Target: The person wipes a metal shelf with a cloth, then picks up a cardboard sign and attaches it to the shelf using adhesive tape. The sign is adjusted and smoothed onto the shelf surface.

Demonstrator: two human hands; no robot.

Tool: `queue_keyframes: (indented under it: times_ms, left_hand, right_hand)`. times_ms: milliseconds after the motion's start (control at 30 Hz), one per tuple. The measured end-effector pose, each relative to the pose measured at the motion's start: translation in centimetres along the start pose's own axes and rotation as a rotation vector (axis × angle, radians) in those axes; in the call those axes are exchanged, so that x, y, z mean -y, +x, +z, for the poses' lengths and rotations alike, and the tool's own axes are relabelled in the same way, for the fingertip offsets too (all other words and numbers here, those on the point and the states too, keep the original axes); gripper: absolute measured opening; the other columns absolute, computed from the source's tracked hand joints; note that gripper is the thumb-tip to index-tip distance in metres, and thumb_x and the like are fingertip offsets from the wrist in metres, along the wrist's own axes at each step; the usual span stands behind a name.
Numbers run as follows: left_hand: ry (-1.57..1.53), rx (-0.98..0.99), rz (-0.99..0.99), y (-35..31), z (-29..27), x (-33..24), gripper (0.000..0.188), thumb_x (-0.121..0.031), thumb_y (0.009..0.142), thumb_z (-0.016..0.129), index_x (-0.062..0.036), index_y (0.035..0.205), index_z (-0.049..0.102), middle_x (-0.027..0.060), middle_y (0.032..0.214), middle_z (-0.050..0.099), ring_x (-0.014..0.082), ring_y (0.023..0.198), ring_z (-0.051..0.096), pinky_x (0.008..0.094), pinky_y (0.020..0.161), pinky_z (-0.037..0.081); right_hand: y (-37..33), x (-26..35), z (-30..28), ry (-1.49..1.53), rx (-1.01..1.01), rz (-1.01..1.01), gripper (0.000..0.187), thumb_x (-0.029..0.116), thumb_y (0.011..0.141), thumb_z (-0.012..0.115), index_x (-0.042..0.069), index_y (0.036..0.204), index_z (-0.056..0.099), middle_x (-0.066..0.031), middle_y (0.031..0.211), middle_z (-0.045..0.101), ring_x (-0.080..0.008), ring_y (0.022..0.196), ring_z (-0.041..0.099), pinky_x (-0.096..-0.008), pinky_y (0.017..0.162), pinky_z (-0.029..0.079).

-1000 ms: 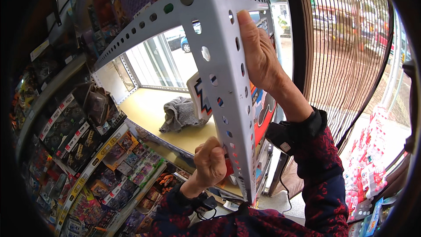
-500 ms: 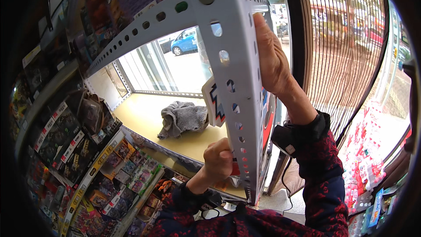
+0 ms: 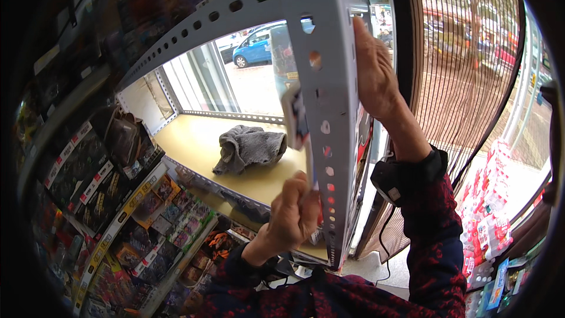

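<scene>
A grey perforated metal post (image 3: 326, 100) of a shelf rack rises in front of me. My right hand (image 3: 376, 76) lies along its outer side, thumb side up; the fingertips are hidden by the post. Lower down, my left hand (image 3: 288, 215) is closed beside the post's inner edge, fingers curled; what it grips is not plain. Just above it, a white-edged panel with a dark and red pattern (image 3: 297, 119) shows past the post, blurred, its rest hidden behind the metal. A crumpled grey cloth (image 3: 250, 148) lies on the pale yellow shelf board (image 3: 188, 135), apart from both hands.
Racks of small colourful packages (image 3: 170, 212) stand at the left, with dark boxes (image 3: 82, 171) above. Goods fill the upper shelf. On the right hang a striped mesh curtain (image 3: 459, 82) and red-and-white packages (image 3: 488, 218). A dark cable (image 3: 384, 235) runs down near my right sleeve.
The rack and cloth now appear slightly further right in the view. My left hand has turned, showing more of its fingers, and the patterned panel looks narrower and blurred. The right hand stays against the post.
</scene>
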State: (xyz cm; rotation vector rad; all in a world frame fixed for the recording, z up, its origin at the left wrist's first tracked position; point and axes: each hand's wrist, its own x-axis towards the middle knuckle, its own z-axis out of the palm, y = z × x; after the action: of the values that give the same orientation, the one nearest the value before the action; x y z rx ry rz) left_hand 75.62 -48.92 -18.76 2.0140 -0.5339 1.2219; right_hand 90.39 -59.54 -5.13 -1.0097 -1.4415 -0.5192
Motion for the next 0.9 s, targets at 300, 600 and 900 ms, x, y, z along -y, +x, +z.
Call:
queue_keyframes:
  times_ms: [300,600,900]
  left_hand:
    - [-0.032,-0.794,-0.441,-3.7,-5.7,1.4,0.021,-0.016,0.095,0.04,-0.0067,0.078,0.032,-0.0009,0.069,0.039,0.004,0.061,0.037,0.0227,0.056,0.038]
    - [-0.434,-0.833,-0.629,-9.7,-4.1,0.2,0.012,-0.014,0.095,0.041,-0.0038,0.101,0.044,0.0064,0.096,0.056,0.0085,0.083,0.053,0.0247,0.074,0.046]
    - [0.494,-0.336,0.001,-13.8,-9.6,1.2,0.02,-0.016,0.078,0.071,-0.004,0.082,0.055,0.0107,0.093,0.059,0.0191,0.075,0.056,0.0272,0.061,0.046]
  right_hand:
    - [-12.5,8.2,2.5,-0.439,0.131,-0.347,0.017,0.0,0.071,0.061,-0.001,0.088,0.061,-0.0089,0.077,0.058,-0.0213,0.067,0.058,-0.0322,0.055,0.047]
    - [-20.8,4.2,12.4,-0.673,0.377,-0.27,0.039,0.003,0.072,0.063,0.008,0.111,0.059,-0.0158,0.113,0.053,-0.0175,0.075,0.059,-0.0247,0.059,0.047]
    - [-19.8,4.6,13.9,-1.141,0.308,-0.362,0.026,0.011,0.075,0.061,0.004,0.1,0.063,-0.0067,0.097,0.058,-0.0159,0.07,0.052,-0.0247,0.058,0.039]
